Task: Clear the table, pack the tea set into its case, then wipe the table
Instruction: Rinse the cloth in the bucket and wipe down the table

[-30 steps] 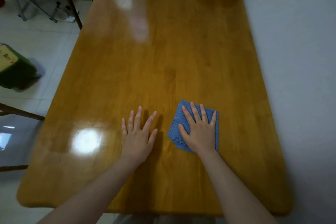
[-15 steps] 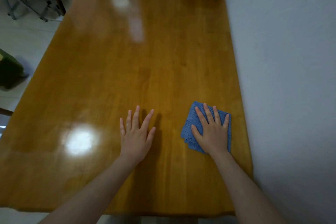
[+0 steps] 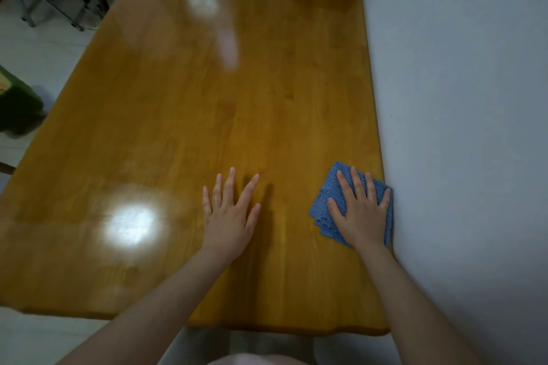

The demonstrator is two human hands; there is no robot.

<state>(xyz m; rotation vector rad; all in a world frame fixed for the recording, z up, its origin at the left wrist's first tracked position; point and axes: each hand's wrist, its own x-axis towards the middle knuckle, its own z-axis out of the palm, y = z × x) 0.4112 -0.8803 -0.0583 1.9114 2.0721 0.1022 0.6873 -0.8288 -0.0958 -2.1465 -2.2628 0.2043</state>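
Sliding the cloth (image 3: 323, 207) to the right edge of the table (image 3: 237, 98) with the right hand (image 3: 360, 216) spread on it, left hand (image 3: 229, 216) spread flat; probably ending this wipe.

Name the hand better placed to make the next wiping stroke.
Right. The right hand lies flat on the blue cloth by the wall; the left hand rests on bare table.

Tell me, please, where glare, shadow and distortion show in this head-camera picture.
Head view: a bright glare patch sits on the table left of the left hand, with fainter streaks farther back; that hand casts a soft shadow to its right; the table's edges look bowed by the wide angle.
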